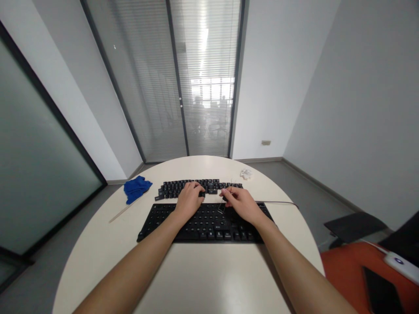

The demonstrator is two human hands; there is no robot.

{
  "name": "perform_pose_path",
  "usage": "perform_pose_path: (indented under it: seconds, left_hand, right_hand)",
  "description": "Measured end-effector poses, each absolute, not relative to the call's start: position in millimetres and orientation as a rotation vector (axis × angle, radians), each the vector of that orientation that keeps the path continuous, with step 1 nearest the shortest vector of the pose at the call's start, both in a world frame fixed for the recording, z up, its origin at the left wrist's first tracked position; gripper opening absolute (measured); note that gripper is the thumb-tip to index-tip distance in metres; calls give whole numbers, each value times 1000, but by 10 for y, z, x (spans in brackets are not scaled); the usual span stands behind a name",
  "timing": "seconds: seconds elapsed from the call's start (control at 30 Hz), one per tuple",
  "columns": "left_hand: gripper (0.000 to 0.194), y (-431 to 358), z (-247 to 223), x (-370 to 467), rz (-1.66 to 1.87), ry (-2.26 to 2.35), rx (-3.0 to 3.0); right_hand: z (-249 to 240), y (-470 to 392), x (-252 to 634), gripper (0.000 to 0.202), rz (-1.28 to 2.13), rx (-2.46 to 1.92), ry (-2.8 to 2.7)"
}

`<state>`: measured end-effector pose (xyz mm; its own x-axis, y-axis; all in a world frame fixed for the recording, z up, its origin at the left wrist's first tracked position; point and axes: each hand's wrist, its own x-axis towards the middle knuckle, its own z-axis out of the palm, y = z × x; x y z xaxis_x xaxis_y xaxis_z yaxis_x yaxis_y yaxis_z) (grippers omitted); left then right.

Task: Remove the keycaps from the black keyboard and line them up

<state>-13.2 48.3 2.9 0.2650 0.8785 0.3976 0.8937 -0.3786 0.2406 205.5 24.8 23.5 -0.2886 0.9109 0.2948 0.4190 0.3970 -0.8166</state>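
Note:
A black keyboard [196, 222] lies on the round table, with many of its upper keys stripped of caps and several caps still along its front row. Beyond it, loose black keycaps [176, 187] are laid out in rows. My left hand [190, 198] is at the near edge of these rows, its thumb and fingers closed around a dark keycap [202, 194]. Over the keyboard's far edge, my right hand [240, 201] pinches a wire keycap puller, whose thin wire loop [221, 209] hangs below the fingertips. Something small and dark shows at that pinch; I cannot make it out.
A blue cloth [136, 188] and a thin wooden stick [122, 210] lie at the left. Crumpled white tissue [245, 174] is at the back right. The keyboard cable [278, 202] runs off the table's right edge [307, 222]. An orange chair [347, 266] stands right.

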Motion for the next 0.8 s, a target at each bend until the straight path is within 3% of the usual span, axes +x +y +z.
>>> perform_pose_path:
  seconds: [0.37, 0.63, 0.8]
  left_hand:
    - [20, -165, -25, -106, -884, -1519, -2757]
    - [17, -213, -35, -131, -944, -1475, -2771]
    - [19, -214, -33, -137, -941, -1484, -2786]
  right_hand:
    - [324, 173, 2125, 38, 1236, -935, -1885]
    - [340, 67, 2022, 33, 1285, -862, -2005]
    - [360, -8, 1954, 30, 1142, -881, -2097]
